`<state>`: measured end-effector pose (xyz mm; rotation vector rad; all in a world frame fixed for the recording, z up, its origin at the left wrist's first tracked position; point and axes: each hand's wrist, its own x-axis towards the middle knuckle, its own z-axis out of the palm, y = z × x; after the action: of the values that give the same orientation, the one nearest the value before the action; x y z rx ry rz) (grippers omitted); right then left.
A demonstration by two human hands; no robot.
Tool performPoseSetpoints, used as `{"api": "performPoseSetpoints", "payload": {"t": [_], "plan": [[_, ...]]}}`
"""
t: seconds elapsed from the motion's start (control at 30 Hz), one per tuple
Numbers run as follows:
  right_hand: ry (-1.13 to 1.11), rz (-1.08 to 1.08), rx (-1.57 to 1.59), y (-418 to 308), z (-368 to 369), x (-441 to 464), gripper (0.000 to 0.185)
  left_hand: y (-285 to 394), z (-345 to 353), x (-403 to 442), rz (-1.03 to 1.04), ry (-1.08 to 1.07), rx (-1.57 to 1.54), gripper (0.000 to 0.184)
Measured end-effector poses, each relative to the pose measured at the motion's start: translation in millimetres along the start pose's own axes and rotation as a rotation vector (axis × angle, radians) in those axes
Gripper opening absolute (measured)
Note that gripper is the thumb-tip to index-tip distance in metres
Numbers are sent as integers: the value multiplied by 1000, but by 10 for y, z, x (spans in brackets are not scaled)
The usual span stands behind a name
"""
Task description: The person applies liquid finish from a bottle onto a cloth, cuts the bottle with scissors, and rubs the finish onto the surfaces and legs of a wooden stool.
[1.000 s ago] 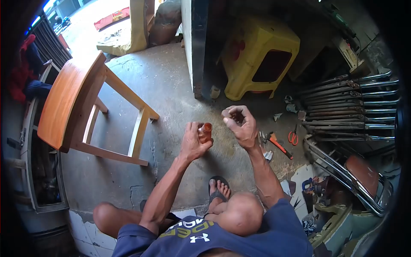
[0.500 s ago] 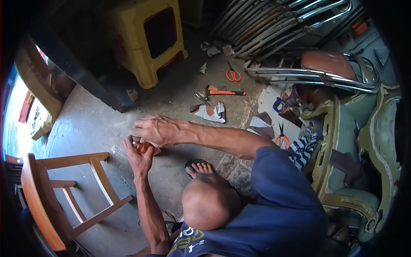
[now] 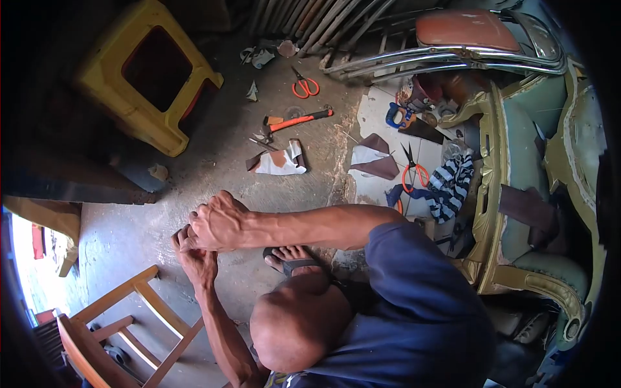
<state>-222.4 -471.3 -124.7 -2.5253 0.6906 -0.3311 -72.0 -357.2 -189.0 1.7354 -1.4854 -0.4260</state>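
Observation:
My right hand [image 3: 223, 223] is closed, its knuckles up and its fingers curled over my left hand [image 3: 196, 255]. The fingers of my left hand are bent and pinched together just below it. The two hands touch, above the concrete floor [image 3: 155, 226]. Between them they cover a small orange-brown piece that showed in the earlier view; now hardly any of it can be seen. What the right fingertips grip is hidden.
Beyond my hands lie a hammer [image 3: 301, 120], orange-handled scissors [image 3: 305, 86], a white-and-brown scrap [image 3: 279, 161], more scissors [image 3: 414, 173] and a handsaw [image 3: 414, 123]. A wooden chair frame [image 3: 145, 310] stands left, a yellow stool [image 3: 162, 71] behind, and a gold-framed seat [image 3: 495, 194] right.
The view has turned, so the floor tools appear further left. My right hand has closed over the left, and the orange-brown piece has gone from sight between them.

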Motion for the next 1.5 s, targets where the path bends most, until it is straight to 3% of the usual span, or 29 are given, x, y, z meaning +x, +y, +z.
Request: {"api": "performPoseSetpoints", "payload": {"t": [0.03, 0.07, 0.13, 0.3, 0.4, 0.47, 0.53, 0.57, 0.6, 0.63, 0.67, 0.73, 0.77, 0.8, 0.83, 0.87, 1.0, 1.03, 1.1, 1.13, 1.2, 1.23, 1.3, 1.37, 1.4, 1.47, 1.5], "plan": [[-138, 94, 17, -13, -264, -84, 59, -35, -26, 68, 122, -71, 167, 53], [-141, 94, 35, 15, -187, -204, 59, -25, -47, 19, 113, -82, 178, 53], [338, -98, 163, 216, -79, -379, 47, 192, 88, 87, -62, -61, -31, 51], [220, -298, 169, 451, -207, -488, 28, 351, 157, 167, -32, -209, 42, 49], [217, -211, 138, 444, -144, -457, 32, 453, 185, 194, -39, -190, 85, 50], [264, -149, 147, 443, -37, -382, 42, 355, 337, 178, 38, -59, 243, 51], [112, 163, 150, 489, -44, -371, 48, 503, 337, 190, -36, -55, 414, 49], [3, 110, 82, 673, -81, -335, 58, 545, 310, 214, -20, -43, 465, 47], [-110, 334, 177, 994, -69, -254, 62, 536, 262, 265, 12, 9, 455, 48], [121, 335, 346, 1403, -100, -219, 66, 487, 161, 319, 6, 42, 426, 48], [121, 633, 534, 1617, -450, -136, 69, 403, 60, 369, -13, 64, 417, 47], [514, 615, -67, 3362, -116, -39, 50, 293, -155, 451, -78, 53, 377, 45], [610, 541, -409, 4257, -50, -116, 43, 195, -241, 470, -79, 20, 420, 50], [317, 846, -381, 4575, -233, -219, 47, 172, -304, 486, -85, 24, 446, 51], [345, 1018, -288, 5158, -172, -297, 60, 127, -365, 484, -102, 32, 456, 50], [247, 1072, -385, 5210, -178, -143, 68, 100, -382, 512, -100, 27, 453, 50], [86, 1120, -370, 6020, -11, -678, 65, 201, -479, 572, -159, -17, 524, 47], [90, 1101, -379, 5935, -76, -586, 65, 190, -482, 594, -139, -25, 545, 47], [118, 1224, -341, 5661, -159, -628, 41, 189, -446, 583, -128, -37, 556, 47], [120, 1215, -355, 5426, -155, -650, 41, 184, -430, 577, -133, -26, 547, 47], [3, 920, -843, 5083, -124, -710, 30, 200, -409, 565, -95, -2, 547, 47], [20, 908, -849, 5034, -213, -625, 30, 217, -402, 560, -91, -9, 541, 49], [-140, 1220, 270, 4941, -291, -573, 24, 250, -417, 544, -53, -8, 533, 50], [107, 1166, 1151, 4648, -284, -827, 32, 276, -434, 524, 16, -11, 510, 52], [189, 929, 1392, 3090, -358, -845, 26, 265, -401, 518, 14, 10, 486, 52], [-134, 793, 1305, 2160, -271, -1019, 28, 221, -402, 451, 79, 20, 409, 53], [-124, 599, 1383, 1572, -271, -1074, 28, 185, -376, 420, 78, 2, 373, 55]]}}
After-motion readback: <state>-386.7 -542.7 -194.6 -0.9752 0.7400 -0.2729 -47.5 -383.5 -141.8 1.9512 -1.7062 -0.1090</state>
